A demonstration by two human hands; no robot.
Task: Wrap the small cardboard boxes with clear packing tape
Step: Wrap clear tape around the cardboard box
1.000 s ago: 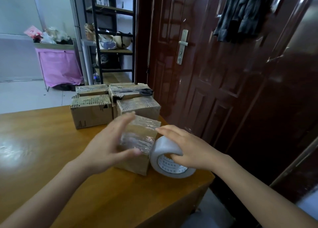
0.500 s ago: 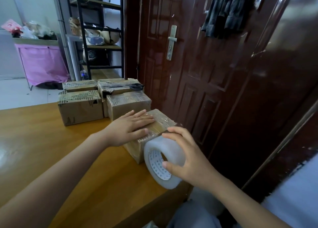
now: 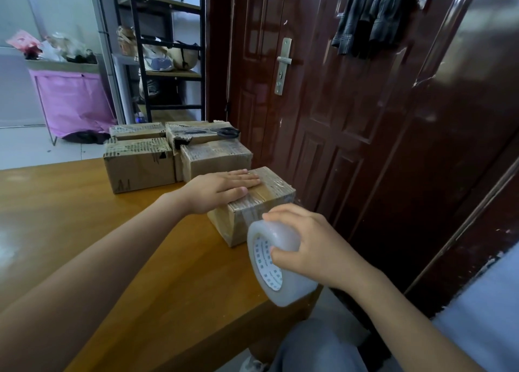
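A small cardboard box (image 3: 261, 203) lies near the right edge of the wooden table (image 3: 84, 231), with shiny clear tape across its top and side. My left hand (image 3: 222, 189) rests flat on its top, fingers straight. Just in front of the box's near right corner, my right hand (image 3: 311, 245) grips a roll of clear packing tape (image 3: 276, 265), fingers over the rim and thumb at the core. The roll hangs past the table's edge.
Several other small boxes (image 3: 140, 164) are grouped at the table's far side, with black scissors (image 3: 222, 131) lying on one. A dark red door (image 3: 337, 105) stands close on the right. A black shelf (image 3: 165, 48) and pink bin (image 3: 70, 102) are behind.
The box has been laid flat and my left hand now presses on its top. My right hand has drawn the tape roll toward me and off the table's edge.
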